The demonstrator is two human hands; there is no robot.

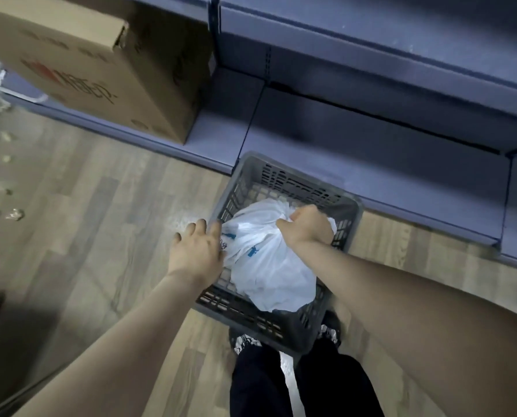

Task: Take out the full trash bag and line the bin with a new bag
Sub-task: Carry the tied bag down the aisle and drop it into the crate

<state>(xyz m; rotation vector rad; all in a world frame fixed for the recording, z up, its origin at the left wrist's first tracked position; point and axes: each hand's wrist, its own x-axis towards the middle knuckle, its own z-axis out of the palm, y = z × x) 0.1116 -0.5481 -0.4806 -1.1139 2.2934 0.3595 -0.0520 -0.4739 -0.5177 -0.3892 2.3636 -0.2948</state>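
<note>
On the floor: a grey slatted plastic bin (284, 188) sits on wood-look flooring (86, 236), right at the foot of a blue-grey shelving unit (371, 139).
Trash bag: white with blue print, the full trash bag (266, 266) bulges up inside the bin, leaning toward the near right wall.
Right hand: fist tight! The right hand (310, 225) grips the gathered neck of the bag at the bin's far right side.
Left hand: the left hand (198, 248) is spread flat, fingers straight, at the bin's left rim and touching the bag's side.
Legs: dark trousers (296, 383) and patterned shoes (245, 341) stand right against the bin's near wall.
Cardboard box: a brown cardboard box (101, 70) with red print rests on the lowest shelf, upper left.
Far left: pale scraps (15, 214) dot the floor, too blurred to identify.
</note>
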